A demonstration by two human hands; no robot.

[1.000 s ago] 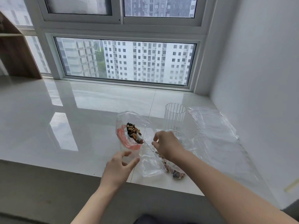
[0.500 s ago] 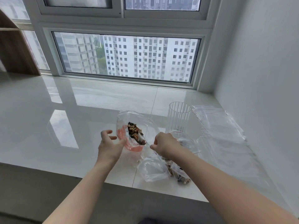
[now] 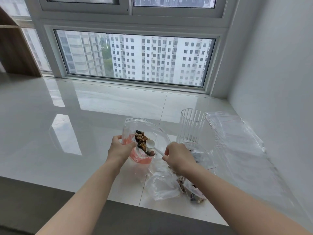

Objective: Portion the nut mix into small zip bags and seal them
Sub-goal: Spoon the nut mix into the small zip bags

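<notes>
On the shiny white bench (image 3: 101, 116), the left hand (image 3: 118, 150) held the edge of the big nut bag (image 3: 144, 133) in a tight grip, keeping its mouth wide open with the nut mix (image 3: 141, 140) inside. Beside it, the right hand (image 3: 179, 157) pinched a small white spoon (image 3: 152, 145) dipped into the bag, near a small zip bag (image 3: 162, 185), a tall clear glass (image 3: 192, 126) and spare bags (image 3: 237, 138). To do it well, I think the scoop should be full but level, and moved slowly so no nuts fall.

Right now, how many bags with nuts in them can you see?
2. One big bag gripped by the left hand, spoon inside; one small bag lying under the right forearm. The clear plastic at right may hide more.
</notes>
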